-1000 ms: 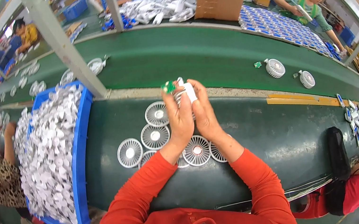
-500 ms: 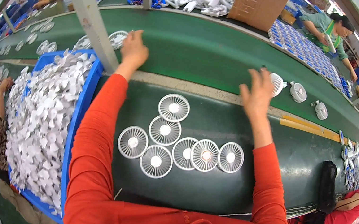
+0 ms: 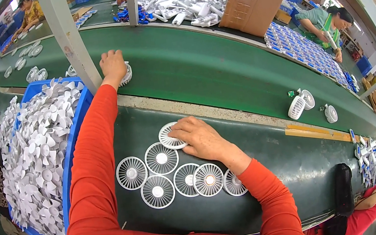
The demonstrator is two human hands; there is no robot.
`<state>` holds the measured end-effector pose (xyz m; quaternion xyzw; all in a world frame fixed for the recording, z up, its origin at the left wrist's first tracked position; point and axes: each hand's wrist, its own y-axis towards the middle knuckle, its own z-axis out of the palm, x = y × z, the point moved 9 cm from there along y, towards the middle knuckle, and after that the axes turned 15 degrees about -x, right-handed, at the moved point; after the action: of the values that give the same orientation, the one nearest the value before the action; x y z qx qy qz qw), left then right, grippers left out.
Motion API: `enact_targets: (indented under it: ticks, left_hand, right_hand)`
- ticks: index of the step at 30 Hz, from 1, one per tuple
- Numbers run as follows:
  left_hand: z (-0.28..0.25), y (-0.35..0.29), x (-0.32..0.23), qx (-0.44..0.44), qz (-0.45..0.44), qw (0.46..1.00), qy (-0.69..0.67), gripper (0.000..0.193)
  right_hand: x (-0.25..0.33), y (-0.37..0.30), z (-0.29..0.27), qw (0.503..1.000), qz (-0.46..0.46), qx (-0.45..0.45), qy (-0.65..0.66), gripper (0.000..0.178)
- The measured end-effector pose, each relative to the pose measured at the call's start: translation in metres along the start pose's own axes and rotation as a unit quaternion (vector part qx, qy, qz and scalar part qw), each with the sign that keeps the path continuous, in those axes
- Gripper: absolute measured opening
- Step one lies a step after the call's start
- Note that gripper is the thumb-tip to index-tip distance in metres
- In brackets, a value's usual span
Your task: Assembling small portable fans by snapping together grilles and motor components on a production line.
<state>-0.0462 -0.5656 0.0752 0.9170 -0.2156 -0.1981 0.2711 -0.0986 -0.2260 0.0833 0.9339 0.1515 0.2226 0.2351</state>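
On the green conveyor belt [image 3: 177, 59], my left hand [image 3: 113, 66] curls over a round white fan grille [image 3: 126, 74] beside a grey post. The grille's ribbed edge shows below the fingers. My right hand [image 3: 204, 140] reaches across the dark bench, its fingers and thumb closed on the right edge of another white fan grille [image 3: 169, 136]. That one is the farthest of several grilles lying flat on the bench, among them one under my right wrist [image 3: 233, 182] and one with a bright centre [image 3: 208, 180]. Some of them overlap.
Left of my left arm stands a blue crate [image 3: 78, 117] heaped with white fan blades [image 3: 42, 158]. White fan heads [image 3: 297, 107] sit on the belt at right, beyond a yellow strip [image 3: 316, 133]. A cardboard box [image 3: 250, 0] stands across the belt. Other people work around.
My right hand has moved from the fan heads at the belt leftward to the farthest bench grille. My left hand stays at the belt by the post, now over a grille. The view has shifted.
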Motion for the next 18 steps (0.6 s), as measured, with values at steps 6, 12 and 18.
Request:
enact_targets:
  ticks: [6, 12, 18]
  left_hand:
    - [0.019, -0.019, 0.038, 0.016, -0.068, 0.995, -0.07, 0.019]
    - [-0.016, -0.064, 0.018, -0.079, -0.049, 0.979, -0.18, 0.014]
    - [-0.063, -0.119, -0.059, -0.077, -0.033, 0.912, -0.401, 0.016]
  right_hand:
    - [-0.029, -0.015, -0.039, 0.963, 0.205, -0.13, 0.114, 0.025]
    - [-0.05, -0.036, -0.053, 0.913, 0.291, -0.197, 0.207, 0.029]
    - [-0.057, -0.04, -0.063, 0.826, 0.355, -0.277, 0.34, 0.031]
